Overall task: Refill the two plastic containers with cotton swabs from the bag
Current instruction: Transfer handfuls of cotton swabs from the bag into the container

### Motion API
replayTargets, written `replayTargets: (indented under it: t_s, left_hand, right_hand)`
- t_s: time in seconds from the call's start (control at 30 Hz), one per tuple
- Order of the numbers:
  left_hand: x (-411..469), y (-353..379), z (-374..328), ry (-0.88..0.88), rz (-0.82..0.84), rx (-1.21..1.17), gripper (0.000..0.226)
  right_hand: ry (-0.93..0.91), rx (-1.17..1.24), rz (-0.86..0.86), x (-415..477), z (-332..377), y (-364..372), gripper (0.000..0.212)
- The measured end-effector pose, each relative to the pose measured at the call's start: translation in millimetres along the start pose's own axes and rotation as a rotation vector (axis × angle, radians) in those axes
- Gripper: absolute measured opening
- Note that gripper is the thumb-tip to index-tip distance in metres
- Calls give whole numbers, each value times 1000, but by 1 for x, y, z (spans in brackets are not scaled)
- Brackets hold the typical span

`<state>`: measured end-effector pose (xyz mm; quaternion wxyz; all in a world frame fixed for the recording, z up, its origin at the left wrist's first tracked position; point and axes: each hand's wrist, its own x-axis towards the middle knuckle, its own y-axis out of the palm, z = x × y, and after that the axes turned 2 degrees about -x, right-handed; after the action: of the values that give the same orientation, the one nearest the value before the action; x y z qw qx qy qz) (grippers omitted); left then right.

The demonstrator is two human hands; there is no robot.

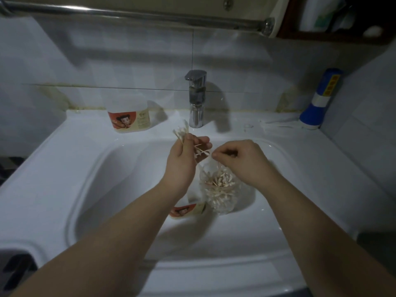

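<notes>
A plastic container (128,116) stands on the ledge of the sink (64,168), left of the faucet (196,97). Its red-and-cream label shows a cartoon figure, the lettering too blurred to read. Over the basin, the left hand (182,159) grips a bundle of cotton swabs (181,132), tips fanned above the fist. A second container (188,210) with the same label lies in the basin under the left forearm, touching the clear bag (218,189) of swabs. The right hand (237,159), fingers curled, pinches the bag's top. The basin's left half lies open to its rim. A blue flashlight (321,101) with an unreadable yellow label stands in the ledge's right corner.
</notes>
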<state>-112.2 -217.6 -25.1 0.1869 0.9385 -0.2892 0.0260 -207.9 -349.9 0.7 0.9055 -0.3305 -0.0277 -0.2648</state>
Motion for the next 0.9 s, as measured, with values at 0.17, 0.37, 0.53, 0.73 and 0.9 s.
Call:
replayTargets:
  t_s: [0.17, 0.37, 0.53, 0.73, 0.9]
  left_hand:
    - [-10, 4, 4, -83, 195, 252, 29]
    - [-7, 3, 5, -43, 170, 317, 21]
    - [-1, -1, 4, -106, 68, 161, 22]
    - [1, 0, 3, -162, 32, -16, 22]
    - [-2, 2, 4, -139, 31, 32, 24]
  right_hand:
    - [-21, 267, -121, 1, 8, -2, 15]
    - [-11, 95, -79, 0, 0, 3, 12]
    - [-39, -325, 179, -4, -3, -1, 17]
    - [-114, -602, 341, -9, 0, 12, 27]
    - [-102, -563, 286, -7, 3, 15, 17]
